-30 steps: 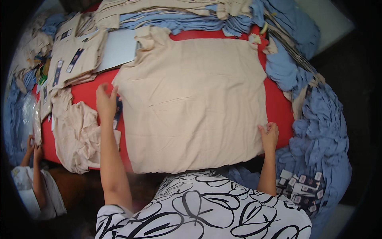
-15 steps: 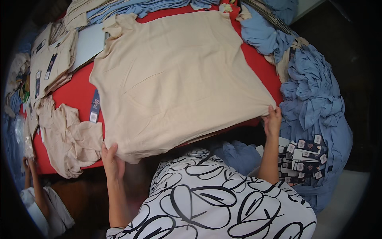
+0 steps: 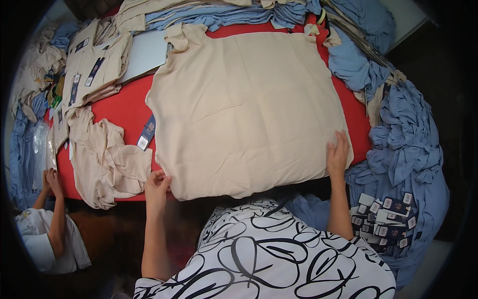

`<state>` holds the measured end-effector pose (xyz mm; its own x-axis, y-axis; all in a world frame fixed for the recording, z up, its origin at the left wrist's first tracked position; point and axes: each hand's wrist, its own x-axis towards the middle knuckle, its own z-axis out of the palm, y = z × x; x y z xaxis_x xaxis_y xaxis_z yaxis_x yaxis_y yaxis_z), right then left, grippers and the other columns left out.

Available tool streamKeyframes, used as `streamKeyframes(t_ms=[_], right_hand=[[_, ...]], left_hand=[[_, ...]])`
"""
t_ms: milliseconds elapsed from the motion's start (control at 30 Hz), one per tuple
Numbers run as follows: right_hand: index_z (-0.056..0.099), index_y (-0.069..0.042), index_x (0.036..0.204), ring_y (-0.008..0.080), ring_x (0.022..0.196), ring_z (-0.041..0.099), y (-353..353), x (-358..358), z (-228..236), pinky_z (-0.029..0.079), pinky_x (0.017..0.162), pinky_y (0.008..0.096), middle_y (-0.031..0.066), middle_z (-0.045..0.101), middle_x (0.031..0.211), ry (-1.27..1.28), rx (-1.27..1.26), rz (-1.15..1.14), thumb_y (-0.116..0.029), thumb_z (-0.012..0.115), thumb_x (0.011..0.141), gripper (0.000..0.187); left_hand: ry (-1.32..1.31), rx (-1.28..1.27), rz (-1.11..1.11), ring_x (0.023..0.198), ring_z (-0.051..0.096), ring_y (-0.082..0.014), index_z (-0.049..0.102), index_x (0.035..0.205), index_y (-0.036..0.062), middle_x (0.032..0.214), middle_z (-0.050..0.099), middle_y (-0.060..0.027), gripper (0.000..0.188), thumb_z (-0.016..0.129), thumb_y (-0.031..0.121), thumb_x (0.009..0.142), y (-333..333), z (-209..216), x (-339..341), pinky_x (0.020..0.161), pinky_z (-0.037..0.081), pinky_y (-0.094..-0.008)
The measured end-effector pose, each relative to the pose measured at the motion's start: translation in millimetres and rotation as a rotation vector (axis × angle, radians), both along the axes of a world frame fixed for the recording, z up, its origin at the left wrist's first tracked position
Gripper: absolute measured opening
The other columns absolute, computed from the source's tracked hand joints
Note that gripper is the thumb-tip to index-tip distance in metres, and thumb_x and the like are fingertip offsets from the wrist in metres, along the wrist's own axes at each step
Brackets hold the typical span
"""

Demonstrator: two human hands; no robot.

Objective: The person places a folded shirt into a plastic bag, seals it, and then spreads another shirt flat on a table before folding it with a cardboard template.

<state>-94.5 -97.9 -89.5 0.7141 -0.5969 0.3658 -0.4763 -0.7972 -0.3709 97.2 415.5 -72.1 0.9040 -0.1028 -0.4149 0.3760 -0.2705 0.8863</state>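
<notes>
On red cloth point(image 3: 114, 109), a beige garment point(image 3: 254, 109) needing straightening is seemingly being spread, left hand point(image 3: 156, 185) pinching it, right hand point(image 3: 338, 157) half-open.

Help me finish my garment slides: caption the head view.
Left hand and right hand at the near end of a beige top spread on a red table.

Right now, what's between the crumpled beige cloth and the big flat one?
In the head view, a dark blue tag, some red tabletop and, lower down, the left hand.

Red worktop point(image 3: 127, 102) mid-view; pale flat surface point(image 3: 406, 20) upper right; dark area point(image 3: 440, 70) below it, floor unclear.
</notes>
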Motion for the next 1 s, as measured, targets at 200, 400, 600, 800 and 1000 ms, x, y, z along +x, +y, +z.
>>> streamKeyframes(t_ms=[200, 400, 600, 800, 1000], right_hand=[[0.048, -0.007, 0.136, 0.036, 0.138, 0.032, -12.9, 8.0, -19.1, 0.018, 0.115, 0.0536, 0.0186, 0.04, 0.145, 0.176, -0.131, -0.126, -0.02, 0.059, 0.091, 0.047], [0.05, -0.004, 0.134, 0.0366, 0.139, 0.031, -45.2, 96.5, -6.3, 0.021, 0.115, 0.053, 0.0184, 0.041, 0.145, 0.049, -0.079, 0.012, -0.016, 0.059, 0.09, 0.047], [0.057, -0.002, 0.124, 0.0369, 0.125, 0.046, -96.5, 241.4, 3.7, 0.034, 0.106, 0.0496, 0.0185, 0.052, 0.134, -0.032, -0.19, 0.179, -0.019, 0.055, 0.093, 0.036], [0.065, -0.007, 0.102, 0.0325, 0.102, 0.058, -210.4, 313.3, 101.9, 0.045, 0.088, 0.0507, 0.0123, 0.064, 0.105, 0.042, -0.454, -0.216, -0.019, 0.052, 0.09, 0.021], [0.065, 0.001, 0.113, 0.0371, 0.113, 0.059, -371.6, 284.7, 145.5, 0.044, 0.096, 0.0468, 0.0222, 0.063, 0.12, 0.286, -0.434, -0.439, -0.028, 0.053, 0.091, 0.039]], left_hand=[[-0.039, -0.198, 0.302, 0.063, 0.036, -0.0032, 0.047, 0.101, 0.0089, 0.074, 0.04, 0.0072, 0.019, 0.062, 0.007, 0.091, 7.3, -18.2, 3.5, 0.057, 0.033, -0.0214], [-0.684, 0.832, -0.098, 0.094, 0.053, -0.0264, 0.05, 0.116, 0.0008, 0.103, 0.053, -0.0137, 0.043, 0.07, 0.002, 0.078, -27.4, 26.0, 12.4, 0.085, 0.044, -0.0384], [-0.989, 0.745, -0.37, 0.136, 0.033, -0.0395, 0.051, 0.133, 0.0053, 0.144, 0.041, -0.018, 0.047, 0.061, 0.011, 0.088, -134.7, 21.1, 113.3, 0.112, 0.028, -0.0469], [-0.931, 0.872, -0.322, 0.139, 0.029, -0.0392, 0.049, 0.137, 0.0066, 0.147, 0.04, -0.0166, 0.046, 0.054, 0.024, 0.095, -141.6, -2.9, 209.9, 0.114, 0.023, -0.0512], [-0.88, 1.016, -0.311, 0.144, 0.021, -0.0366, 0.039, 0.147, 0.0123, 0.154, 0.032, -0.0134, 0.062, 0.056, 0.035, 0.092, -149.2, -4.7, 210.1, 0.117, 0.014, -0.0534]])
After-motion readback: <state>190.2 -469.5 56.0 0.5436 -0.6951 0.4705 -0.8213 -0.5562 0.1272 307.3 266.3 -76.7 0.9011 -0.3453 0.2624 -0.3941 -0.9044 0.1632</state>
